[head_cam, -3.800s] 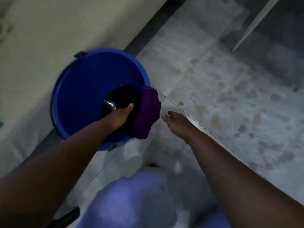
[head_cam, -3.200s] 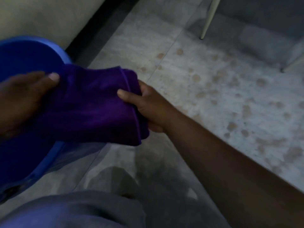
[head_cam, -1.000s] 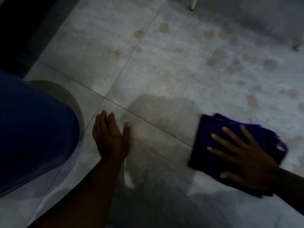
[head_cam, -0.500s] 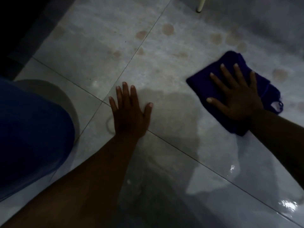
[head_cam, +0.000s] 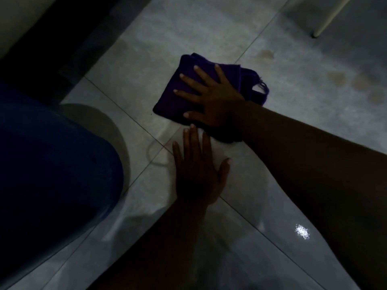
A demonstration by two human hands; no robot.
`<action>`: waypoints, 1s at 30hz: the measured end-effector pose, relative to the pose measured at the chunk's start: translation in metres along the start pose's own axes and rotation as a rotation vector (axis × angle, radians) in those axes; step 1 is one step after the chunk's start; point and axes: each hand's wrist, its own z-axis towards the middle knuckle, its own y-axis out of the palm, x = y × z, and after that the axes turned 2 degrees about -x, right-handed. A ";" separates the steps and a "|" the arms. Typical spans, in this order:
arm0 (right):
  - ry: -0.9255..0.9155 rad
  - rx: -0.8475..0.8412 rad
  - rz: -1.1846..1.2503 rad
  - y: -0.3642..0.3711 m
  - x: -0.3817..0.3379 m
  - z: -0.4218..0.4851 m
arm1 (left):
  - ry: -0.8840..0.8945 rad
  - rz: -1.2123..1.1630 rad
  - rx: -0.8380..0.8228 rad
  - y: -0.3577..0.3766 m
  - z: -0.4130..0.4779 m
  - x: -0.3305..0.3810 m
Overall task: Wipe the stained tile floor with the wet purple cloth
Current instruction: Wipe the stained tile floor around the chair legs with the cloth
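Since half a second ago we have swept the purple cloth (head_cam: 180,95) leftward across the floor (head_cam: 188,34), our right hand (head_cam: 211,97) flat on top of it, so it now lies just beyond the fingertips of our left hand (head_cam: 199,176). Earlier it sat well apart to the right, among the brown stains (head_cam: 337,78); those now show uncovered on the right, and a wet sheen (head_cam: 301,231) spreads nearer us

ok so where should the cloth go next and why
Probably sweep it to the right. The right hand presses the purple cloth flat beside the tile joint, while brown stains show on the floor to its right. The left hand is braced flat on the tile, out of that path.
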 end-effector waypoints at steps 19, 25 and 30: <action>0.642 0.064 0.215 0.013 0.039 -0.122 | 0.041 0.028 0.034 -0.001 0.000 -0.007; 0.274 0.027 0.120 0.054 -0.052 -0.266 | 0.053 -0.003 0.050 -0.003 -0.002 -0.006; 0.174 -0.018 0.091 0.080 -0.054 -0.400 | 0.010 -0.053 0.082 -0.011 0.000 0.014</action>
